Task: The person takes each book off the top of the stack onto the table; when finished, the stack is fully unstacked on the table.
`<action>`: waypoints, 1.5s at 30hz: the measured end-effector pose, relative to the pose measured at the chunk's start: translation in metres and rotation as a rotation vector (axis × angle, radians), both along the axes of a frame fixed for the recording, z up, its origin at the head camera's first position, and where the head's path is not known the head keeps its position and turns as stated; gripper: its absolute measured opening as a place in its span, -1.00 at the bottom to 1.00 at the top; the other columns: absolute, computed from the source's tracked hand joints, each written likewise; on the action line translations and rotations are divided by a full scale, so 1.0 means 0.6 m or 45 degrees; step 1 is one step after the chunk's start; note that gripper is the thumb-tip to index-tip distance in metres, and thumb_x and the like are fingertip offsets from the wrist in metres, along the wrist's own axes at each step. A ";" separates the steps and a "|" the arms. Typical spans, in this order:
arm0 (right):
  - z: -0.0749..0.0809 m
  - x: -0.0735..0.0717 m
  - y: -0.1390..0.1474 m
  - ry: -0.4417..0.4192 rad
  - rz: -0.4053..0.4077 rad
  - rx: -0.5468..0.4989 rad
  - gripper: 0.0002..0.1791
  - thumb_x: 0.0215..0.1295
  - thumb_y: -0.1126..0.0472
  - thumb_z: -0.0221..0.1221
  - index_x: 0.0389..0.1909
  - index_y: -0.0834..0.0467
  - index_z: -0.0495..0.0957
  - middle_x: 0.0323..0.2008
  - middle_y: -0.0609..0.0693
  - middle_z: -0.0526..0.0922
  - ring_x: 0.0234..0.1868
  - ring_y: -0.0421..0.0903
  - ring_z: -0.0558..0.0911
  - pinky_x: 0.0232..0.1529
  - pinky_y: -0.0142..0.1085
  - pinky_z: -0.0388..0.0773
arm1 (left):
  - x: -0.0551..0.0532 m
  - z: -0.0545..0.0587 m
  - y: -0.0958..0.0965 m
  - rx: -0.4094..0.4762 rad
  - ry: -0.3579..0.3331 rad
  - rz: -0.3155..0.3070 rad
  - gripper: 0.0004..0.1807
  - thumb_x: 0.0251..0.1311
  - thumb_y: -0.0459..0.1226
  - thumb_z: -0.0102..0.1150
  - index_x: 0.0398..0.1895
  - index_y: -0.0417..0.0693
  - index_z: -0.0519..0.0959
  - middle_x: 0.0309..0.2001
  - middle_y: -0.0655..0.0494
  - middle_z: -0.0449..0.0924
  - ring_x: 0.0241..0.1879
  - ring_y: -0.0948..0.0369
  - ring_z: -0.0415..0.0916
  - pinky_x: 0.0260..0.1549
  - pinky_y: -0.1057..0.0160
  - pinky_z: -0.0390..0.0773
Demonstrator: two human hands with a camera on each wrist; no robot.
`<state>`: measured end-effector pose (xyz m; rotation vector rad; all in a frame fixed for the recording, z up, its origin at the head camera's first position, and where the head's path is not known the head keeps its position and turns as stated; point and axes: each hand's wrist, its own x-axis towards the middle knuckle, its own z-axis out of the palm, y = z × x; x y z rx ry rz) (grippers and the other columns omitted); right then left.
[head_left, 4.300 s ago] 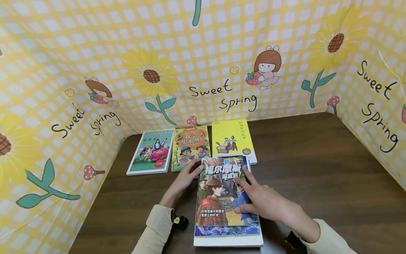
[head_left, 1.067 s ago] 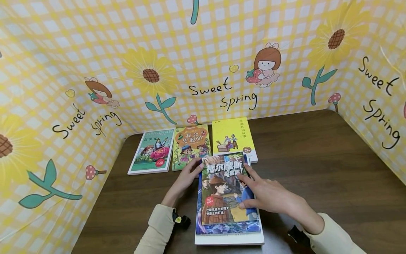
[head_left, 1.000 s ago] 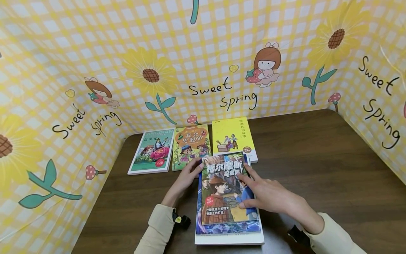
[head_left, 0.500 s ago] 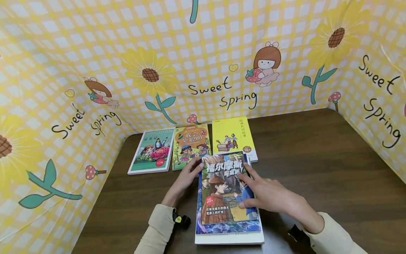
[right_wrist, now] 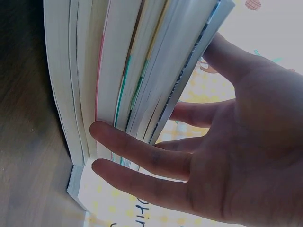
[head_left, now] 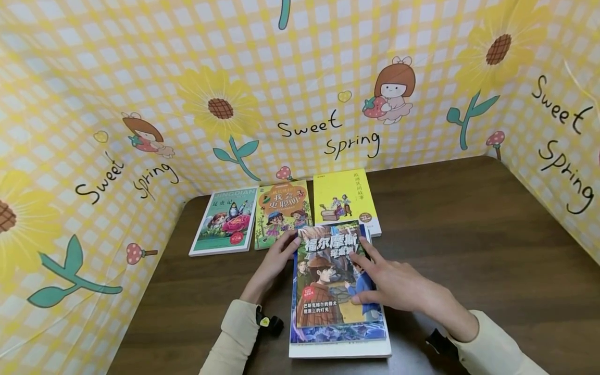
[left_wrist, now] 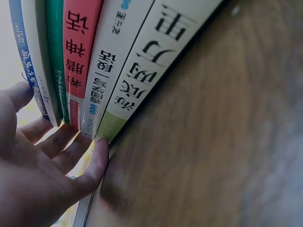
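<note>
A stack of several books lies on the table, topped by a Sherlock Holmes book [head_left: 323, 281] with a boy in a brown cap. Under it show a blue-covered book [head_left: 337, 333] and a larger white one [head_left: 339, 350]. My left hand [head_left: 272, 265] touches the spine side near the far end; in the left wrist view its spread fingers lie on the spines, including a red book [left_wrist: 78, 71] and the white bottom book [left_wrist: 156, 56]. My right hand [head_left: 403, 286] rests partly on the cover, while other fingers touch the page edges [right_wrist: 111, 71] in the right wrist view.
Behind the stack lie a green book [head_left: 225, 221], an orange-and-green book [head_left: 283, 213] and a yellow book [head_left: 347, 200] in a row. The stack's far end overlaps the yellow one in view. A yellow checked cloth [head_left: 309, 78] walls the dark wooden table [head_left: 469, 239].
Compared with 4.3 seconds ago, the Sherlock Holmes book sits farther right on the stack, slightly turned. In the last half second it slides slightly left. Both hands keep nearly the same places.
</note>
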<state>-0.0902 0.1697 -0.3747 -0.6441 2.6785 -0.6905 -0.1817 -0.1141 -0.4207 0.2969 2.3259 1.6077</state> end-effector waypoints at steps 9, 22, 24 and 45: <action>0.003 0.000 0.001 0.014 0.000 0.006 0.00 0.13 -0.36 0.18 0.50 0.05 0.09 0.52 0.17 -0.26 -0.49 -0.15 0.59 -0.66 -0.27 0.33 | 0.001 0.002 0.002 -0.012 0.017 0.007 -0.43 0.47 -0.10 -0.09 0.41 -0.23 0.21 0.30 -0.25 0.29 0.25 -0.11 0.31 0.10 -0.07 0.44; 0.000 0.000 0.000 0.008 -0.010 0.017 0.00 0.12 -0.36 0.19 0.49 0.04 0.11 0.53 0.15 -0.25 -0.44 -0.09 0.62 -0.63 -0.24 0.35 | -0.008 -0.027 -0.002 0.000 0.038 0.038 -0.42 0.46 -0.06 -0.07 0.41 -0.17 0.23 0.30 -0.22 0.30 0.24 -0.10 0.32 0.10 -0.09 0.43; -0.001 0.000 0.000 0.012 -0.011 0.022 0.00 0.12 -0.36 0.19 0.49 0.04 0.11 0.53 0.15 -0.24 -0.43 -0.10 0.62 -0.63 -0.25 0.34 | -0.016 -0.043 -0.004 0.007 0.052 0.051 -0.42 0.45 -0.04 -0.07 0.40 -0.15 0.24 0.30 -0.21 0.31 0.24 -0.10 0.32 0.09 -0.09 0.44; 0.009 -0.006 0.014 -0.103 -0.090 -0.116 -0.04 0.09 -0.18 0.34 0.46 0.05 0.17 0.47 0.31 -0.07 0.05 0.20 0.57 -0.16 0.04 0.55 | -0.020 -0.026 -0.013 0.026 -0.004 -0.073 -0.47 0.48 -0.14 -0.11 0.41 -0.19 0.21 0.33 -0.24 0.24 0.20 -0.10 0.34 0.06 -0.02 0.49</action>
